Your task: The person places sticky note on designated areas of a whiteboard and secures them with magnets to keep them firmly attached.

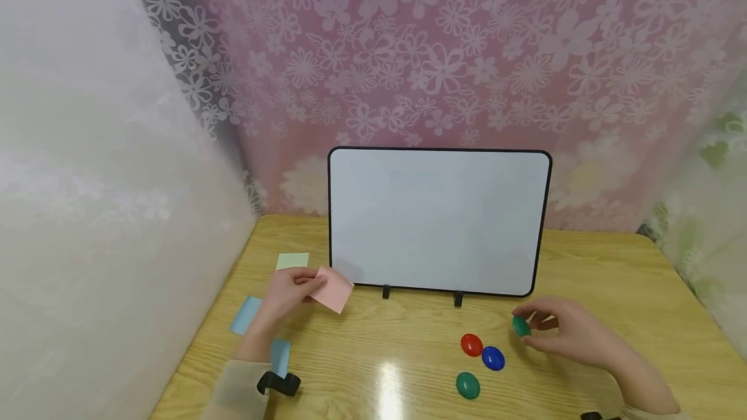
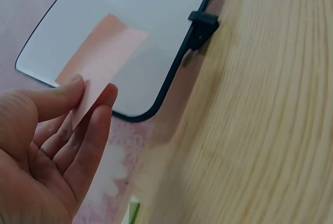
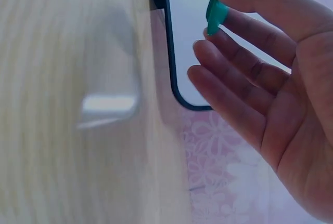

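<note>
- Paper (image 1: 336,292), pink and slightly bent, is pinched between the thumb and fingers of the left hand (image 1: 290,290), by the lower left corner of the whiteboard (image 1: 440,219).
- A green disc (image 1: 521,326) is pinched between the thumb and fingertips of the right hand (image 1: 566,330), near the board's lower right corner.
- A red disc (image 1: 471,345), a blue disc (image 1: 493,358) and a second green disc (image 1: 468,385) are seen on the wooden table (image 1: 373,358).
- A pale green note (image 1: 293,260) is partly hidden behind the left hand; two blue notes (image 1: 246,315) are placed beside that forearm.
</note>
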Tool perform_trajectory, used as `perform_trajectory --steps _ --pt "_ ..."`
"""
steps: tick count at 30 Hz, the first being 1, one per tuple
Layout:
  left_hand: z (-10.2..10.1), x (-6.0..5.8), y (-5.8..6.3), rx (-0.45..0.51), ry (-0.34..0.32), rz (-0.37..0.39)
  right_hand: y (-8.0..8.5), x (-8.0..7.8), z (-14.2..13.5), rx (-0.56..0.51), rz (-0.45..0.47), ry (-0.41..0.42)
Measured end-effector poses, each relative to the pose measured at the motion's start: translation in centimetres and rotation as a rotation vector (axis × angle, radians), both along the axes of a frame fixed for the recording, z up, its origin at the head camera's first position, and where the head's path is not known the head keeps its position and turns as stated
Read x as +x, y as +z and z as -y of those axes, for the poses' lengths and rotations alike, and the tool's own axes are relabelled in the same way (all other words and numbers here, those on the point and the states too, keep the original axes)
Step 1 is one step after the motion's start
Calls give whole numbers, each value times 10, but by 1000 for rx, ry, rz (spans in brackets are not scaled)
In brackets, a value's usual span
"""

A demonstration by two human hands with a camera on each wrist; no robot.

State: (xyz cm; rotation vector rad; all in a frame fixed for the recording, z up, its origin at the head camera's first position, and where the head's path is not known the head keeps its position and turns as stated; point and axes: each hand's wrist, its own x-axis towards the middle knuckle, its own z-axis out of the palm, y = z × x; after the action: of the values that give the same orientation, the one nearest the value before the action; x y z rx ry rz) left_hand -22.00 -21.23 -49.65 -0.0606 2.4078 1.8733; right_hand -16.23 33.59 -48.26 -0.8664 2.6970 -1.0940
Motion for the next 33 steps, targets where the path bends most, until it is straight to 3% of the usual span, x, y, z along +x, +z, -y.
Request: perform_trajectory --steps 15,22,27,33 --pt "-48 -2 11 166 53 -72 12 -25 43 -52 -259 -4" --pt "-69 -7 15 182 64 -107 19 -40 65 -56 -342 -22" --pt "-81 -11 14 253 59 -143 22 -50 80 -54 -393 -27" --pt "-91 -14 16 288 54 -129 25 -60 94 -89 -437 -30"
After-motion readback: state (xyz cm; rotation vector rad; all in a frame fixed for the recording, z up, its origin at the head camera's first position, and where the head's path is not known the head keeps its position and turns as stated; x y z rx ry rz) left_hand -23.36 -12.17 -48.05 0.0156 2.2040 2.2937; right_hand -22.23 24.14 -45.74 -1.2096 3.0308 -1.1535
